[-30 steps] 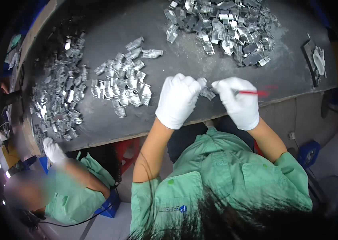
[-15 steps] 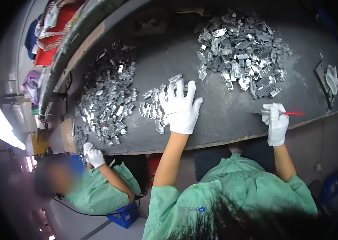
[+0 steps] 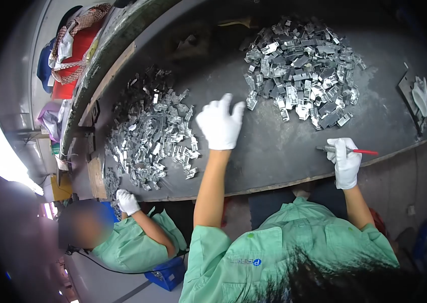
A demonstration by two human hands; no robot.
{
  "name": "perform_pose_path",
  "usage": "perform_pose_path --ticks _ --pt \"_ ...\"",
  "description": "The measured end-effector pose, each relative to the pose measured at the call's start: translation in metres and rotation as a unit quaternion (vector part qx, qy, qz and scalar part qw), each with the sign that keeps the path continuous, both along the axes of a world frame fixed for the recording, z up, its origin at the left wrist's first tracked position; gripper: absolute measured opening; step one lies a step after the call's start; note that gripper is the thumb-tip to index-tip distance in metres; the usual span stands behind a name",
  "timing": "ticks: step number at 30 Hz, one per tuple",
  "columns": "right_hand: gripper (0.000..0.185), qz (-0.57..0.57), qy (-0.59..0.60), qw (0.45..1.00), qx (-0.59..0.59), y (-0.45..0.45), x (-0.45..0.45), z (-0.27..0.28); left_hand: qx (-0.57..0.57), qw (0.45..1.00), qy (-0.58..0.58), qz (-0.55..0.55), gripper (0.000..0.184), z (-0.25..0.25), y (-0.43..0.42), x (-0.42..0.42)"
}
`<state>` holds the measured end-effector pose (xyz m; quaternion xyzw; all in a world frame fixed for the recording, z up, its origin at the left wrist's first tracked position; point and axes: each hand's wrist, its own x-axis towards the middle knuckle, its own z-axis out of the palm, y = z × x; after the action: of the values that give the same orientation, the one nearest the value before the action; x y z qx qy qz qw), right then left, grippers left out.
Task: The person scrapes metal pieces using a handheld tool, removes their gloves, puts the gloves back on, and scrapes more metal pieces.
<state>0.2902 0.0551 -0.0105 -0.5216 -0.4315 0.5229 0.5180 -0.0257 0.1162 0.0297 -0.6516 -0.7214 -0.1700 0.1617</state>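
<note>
My left hand [image 3: 220,122], in a white glove, is over the dark table [image 3: 254,156] with its fingers apart and nothing in it. It is between a left pile of small shiny metal parts [image 3: 148,141] and a larger pile of such parts [image 3: 304,70] at the upper right. My right hand [image 3: 345,162], also gloved, is closed around a thin tool [image 3: 365,151]. The tool's red end sticks out to the right and its greyish end to the left. This hand is near the table's front edge, below the larger pile.
A co-worker's gloved hand [image 3: 127,202] is at the table's lower left corner, near a few parts. A blue bin [image 3: 167,275] stands below that person. A flat piece with a white object [image 3: 420,98] lies at the far right. Bags [image 3: 72,65] hang at the upper left.
My left hand first moved left onto the small middle group of parts, which now lies against the left pile, and has since come off them. My right hand moved right with the tool.
</note>
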Motion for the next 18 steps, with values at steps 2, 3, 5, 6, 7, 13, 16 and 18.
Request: perform_pose_path --ticks 2,3,5,6,7,13,16,18 --pt "0.025 0.0 0.008 1.0 -0.006 0.0 0.0 0.0 -0.09 0.992 -0.09 0.005 0.03 -0.018 0.01 0.013" --pt "0.025 0.0 0.01 1.0 -0.011 -0.001 0.002 0.0 -0.066 0.988 -0.139 -0.006 0.025 -0.023 0.009 0.015" --pt "0.025 0.0 0.018 1.0 -0.007 -0.001 0.003 0.002 -0.103 0.976 -0.192 -0.019 0.021 -0.022 -0.002 0.013" --pt "0.025 0.002 0.02 1.0 -0.007 -0.001 0.004 0.002 -0.13 0.971 -0.198 -0.035 0.021 -0.021 -0.012 0.011" --pt "0.024 0.003 0.015 1.0 -0.005 -0.001 0.004 0.003 -0.129 0.971 -0.19 -0.067 0.018 -0.023 -0.024 0.013" --pt "0.017 0.091 0.012 0.995 -0.043 -0.01 -0.014 0.029 -0.089 0.95 -0.192 -0.228 0.02 -0.022 -0.092 0.057" --pt "0.011 0.137 -0.021 0.99 -0.022 -0.019 -0.028 0.042 -0.066 0.954 -0.169 -0.24 0.029 -0.03 -0.097 0.069" --pt "0.013 0.178 -0.07 0.981 0.035 -0.018 -0.032 0.043 -0.053 0.954 -0.164 -0.247 0.034 -0.036 -0.096 0.069"
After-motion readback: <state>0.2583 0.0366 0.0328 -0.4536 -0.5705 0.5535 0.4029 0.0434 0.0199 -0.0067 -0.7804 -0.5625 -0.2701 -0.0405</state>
